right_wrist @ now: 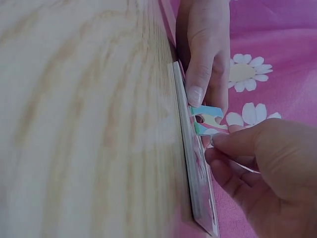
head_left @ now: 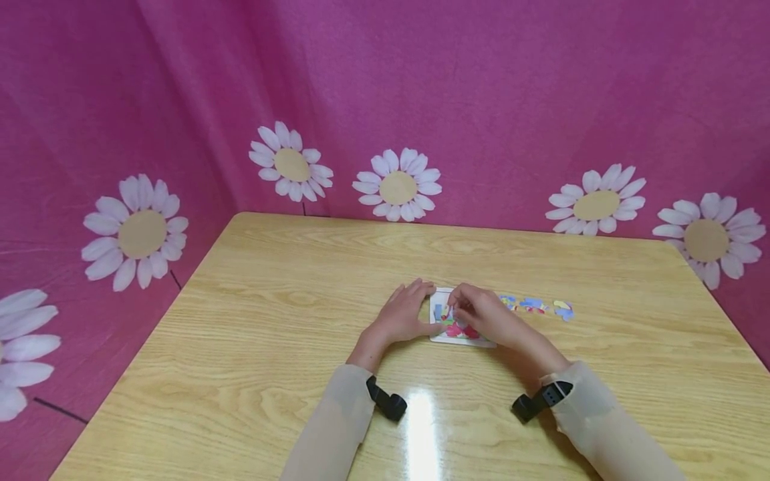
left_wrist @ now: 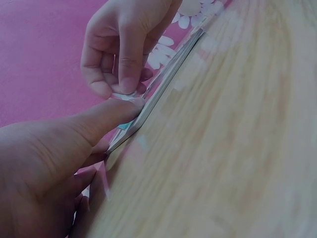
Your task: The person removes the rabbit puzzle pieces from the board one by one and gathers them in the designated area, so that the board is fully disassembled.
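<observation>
A small white-framed jigsaw puzzle board (head_left: 462,340) with a colourful, partly red picture lies flat on the table. My left hand (head_left: 402,314) rests at its left end, fingers at the far corner and thumb extended over the near part of the frame. Over the board, my right hand (head_left: 486,315) pinches a puzzle piece (right_wrist: 212,115) between thumb and fingertips. That piece is blue, yellow and pink, and stands tilted up from the board beside the left thumb in the right wrist view. The right hand covers much of the board's right side in the head view.
Right of the board, several loose puzzle pieces (head_left: 533,305) lie in a row on the wooden table (head_left: 289,334). A pink curtain (head_left: 481,87) with white daisies hangs behind the table and along its left side. Each wrist wears a black camera band (head_left: 386,399).
</observation>
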The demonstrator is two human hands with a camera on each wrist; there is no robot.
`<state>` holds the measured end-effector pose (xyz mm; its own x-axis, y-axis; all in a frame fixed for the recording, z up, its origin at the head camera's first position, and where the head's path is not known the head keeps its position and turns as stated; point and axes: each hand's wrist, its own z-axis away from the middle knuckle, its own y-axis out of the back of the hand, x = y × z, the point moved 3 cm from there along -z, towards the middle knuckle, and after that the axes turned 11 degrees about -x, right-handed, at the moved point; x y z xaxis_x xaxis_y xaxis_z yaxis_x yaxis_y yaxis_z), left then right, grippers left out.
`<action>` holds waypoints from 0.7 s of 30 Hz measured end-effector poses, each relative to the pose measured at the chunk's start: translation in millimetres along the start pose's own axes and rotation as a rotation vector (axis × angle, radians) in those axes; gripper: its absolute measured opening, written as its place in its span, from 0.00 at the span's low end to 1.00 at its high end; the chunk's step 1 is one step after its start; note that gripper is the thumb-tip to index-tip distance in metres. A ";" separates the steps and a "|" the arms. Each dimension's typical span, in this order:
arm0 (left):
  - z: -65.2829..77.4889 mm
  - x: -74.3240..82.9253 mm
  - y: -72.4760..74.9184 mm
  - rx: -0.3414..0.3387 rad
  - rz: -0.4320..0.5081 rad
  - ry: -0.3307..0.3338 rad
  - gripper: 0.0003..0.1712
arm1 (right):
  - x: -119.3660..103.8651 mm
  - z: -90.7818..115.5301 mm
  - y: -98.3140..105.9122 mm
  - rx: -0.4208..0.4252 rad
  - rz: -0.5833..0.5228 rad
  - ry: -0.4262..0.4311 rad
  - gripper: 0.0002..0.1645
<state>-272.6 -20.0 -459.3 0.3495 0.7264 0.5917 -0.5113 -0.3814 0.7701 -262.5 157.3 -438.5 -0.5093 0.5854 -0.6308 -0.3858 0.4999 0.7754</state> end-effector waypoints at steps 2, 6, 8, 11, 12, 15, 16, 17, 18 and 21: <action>0.4 0.2 0.4 0.002 0.003 -0.001 0.46 | -1.5 0.3 0.0 0.017 0.004 0.021 0.05; 2.0 0.8 1.4 0.005 0.009 -0.004 0.46 | -2.0 1.7 0.4 0.041 -0.016 0.040 0.06; 2.1 1.6 1.3 0.004 0.009 -0.006 0.46 | -0.5 3.7 0.7 0.048 -0.041 0.034 0.06; 1.6 2.4 1.3 0.006 0.009 -0.009 0.46 | 1.8 6.8 1.4 0.060 -0.069 0.015 0.05; 1.3 2.3 1.2 0.004 0.006 -0.007 0.47 | 3.1 8.1 1.8 0.061 -0.076 0.008 0.05; 0.7 1.6 0.6 0.000 0.005 -0.001 0.47 | 6.0 12.6 3.5 0.068 -0.078 -0.005 0.05; 0.6 1.4 0.7 -0.002 0.006 0.001 0.47 | 7.1 14.2 4.1 0.071 -0.073 -0.009 0.05; 0.6 1.0 0.5 -0.003 0.004 0.003 0.47 | 8.2 16.0 4.9 0.073 -0.071 -0.015 0.05; 0.6 0.8 0.5 -0.004 0.006 0.004 0.48 | 9.1 17.8 5.7 0.079 -0.070 -0.017 0.05; 0.5 0.3 0.5 -0.004 0.009 0.007 0.48 | 12.7 23.3 8.1 0.095 -0.049 -0.028 0.06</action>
<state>-272.4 -20.3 -458.6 0.3399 0.7268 0.5969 -0.5176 -0.3853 0.7640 -254.1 183.7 -441.0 -0.4698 0.5754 -0.6695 -0.3341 0.5861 0.7381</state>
